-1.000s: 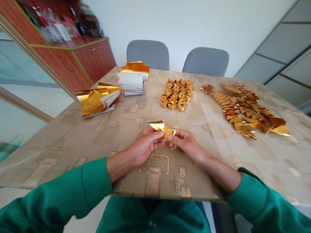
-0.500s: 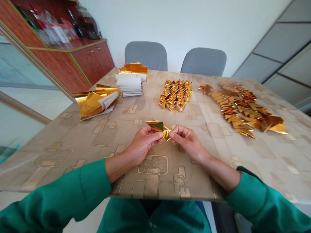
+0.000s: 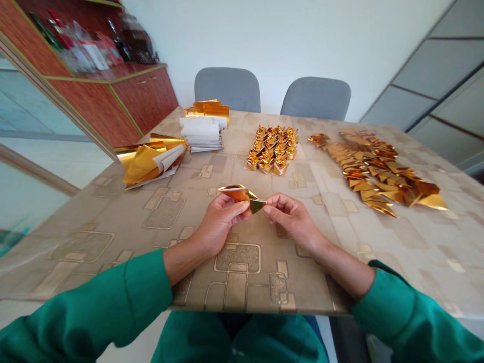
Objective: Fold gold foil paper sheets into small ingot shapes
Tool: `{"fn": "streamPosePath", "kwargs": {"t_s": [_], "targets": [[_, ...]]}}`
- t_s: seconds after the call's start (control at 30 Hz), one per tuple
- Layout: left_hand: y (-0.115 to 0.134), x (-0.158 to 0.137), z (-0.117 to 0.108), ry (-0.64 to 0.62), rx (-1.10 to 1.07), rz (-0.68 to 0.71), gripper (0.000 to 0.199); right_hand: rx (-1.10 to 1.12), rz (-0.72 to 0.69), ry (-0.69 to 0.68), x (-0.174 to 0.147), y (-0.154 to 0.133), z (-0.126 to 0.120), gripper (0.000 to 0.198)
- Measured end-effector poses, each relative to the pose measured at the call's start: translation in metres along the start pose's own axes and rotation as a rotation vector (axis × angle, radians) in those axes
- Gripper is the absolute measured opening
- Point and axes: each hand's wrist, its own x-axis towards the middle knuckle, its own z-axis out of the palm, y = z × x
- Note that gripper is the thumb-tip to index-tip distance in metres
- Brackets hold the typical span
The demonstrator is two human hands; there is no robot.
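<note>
Both my hands are at a folded piece of gold foil paper [image 3: 236, 192], held just above the near middle of the table. My left hand [image 3: 223, 219] pinches it between thumb and fingers, with a pale-edged flap standing out over the fingers. My right hand [image 3: 289, 214] is closed on the right tip of the same paper by thumb and forefinger. Beyond the hands stand rows of gold folded paper pieces [image 3: 272, 148], packed closely together. A long spread of flat, pointed gold folded pieces [image 3: 378, 166] lies to the right.
At the left lie loose gold sheets [image 3: 145, 164], curled and overlapping. Behind them is a stack of white-backed paper [image 3: 202, 133] topped with gold sheets. A patterned cloth covers the table [image 3: 238, 257]. Two grey chairs [image 3: 227, 88] stand at the far side, near a reddish wooden cabinet [image 3: 147, 96].
The paper has turned in my fingers: its left flap now shows a pale edge, and a small dark-gold triangle faces me between the hands. The view has tilted very slightly.
</note>
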Motion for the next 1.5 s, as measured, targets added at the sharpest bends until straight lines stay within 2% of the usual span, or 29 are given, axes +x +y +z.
{"fn": "streamPosePath", "kwargs": {"t_s": [0.23, 0.33, 0.5, 0.6, 0.8, 0.9, 1.07, 1.17, 1.23, 1.3, 1.33, 1.43, 1.5], "targets": [[-0.004, 0.001, -0.001, -0.051, -0.011, -0.072, 0.023, -0.071, -0.08, 0.048, -0.003, -0.002, 0.0, 0.03], [-0.003, 0.001, -0.001, -0.056, -0.012, -0.102, 0.026, -0.072, -0.071, 0.044, -0.004, -0.002, 0.0, 0.031], [-0.001, 0.0, -0.002, 0.014, 0.043, -0.038, 0.031, -0.032, -0.045, 0.016, -0.003, -0.001, 0.001, 0.032], [0.0, -0.001, -0.001, 0.024, 0.117, 0.06, 0.036, -0.032, -0.033, 0.019, -0.003, -0.002, 0.002, 0.034], [0.002, -0.003, 0.0, 0.024, 0.272, 0.25, 0.016, 0.056, 0.031, 0.022, -0.004, -0.003, 0.002, 0.032], [0.001, -0.001, -0.003, -0.012, 0.422, 0.347, 0.01, 0.149, 0.053, 0.043, -0.003, -0.003, 0.002, 0.03], [-0.001, 0.003, -0.013, -0.098, 0.85, 0.71, 0.015, 0.244, 0.092, 0.066, -0.003, -0.004, 0.002, 0.03], [0.004, 0.004, -0.016, -0.059, 1.054, 0.955, 0.01, 0.218, 0.064, 0.051, -0.004, -0.005, 0.002, 0.031], [0.008, 0.004, -0.016, -0.016, 1.088, 1.038, 0.008, 0.17, 0.023, 0.051, -0.004, -0.006, 0.002, 0.032], [0.011, 0.003, -0.015, 0.015, 1.023, 0.987, 0.005, 0.104, -0.037, 0.082, -0.004, -0.006, 0.001, 0.031], [0.011, 0.003, -0.013, 0.031, 0.954, 0.906, 0.003, 0.072, -0.072, 0.104, -0.004, -0.007, 0.001, 0.029], [0.009, 0.001, -0.008, 0.064, 0.653, 0.538, 0.008, 0.002, -0.154, 0.11, -0.004, -0.006, 0.002, 0.03], [0.006, -0.001, -0.005, 0.034, 0.456, 0.33, 0.014, -0.013, -0.171, 0.026, -0.003, -0.003, 0.004, 0.034]]}}
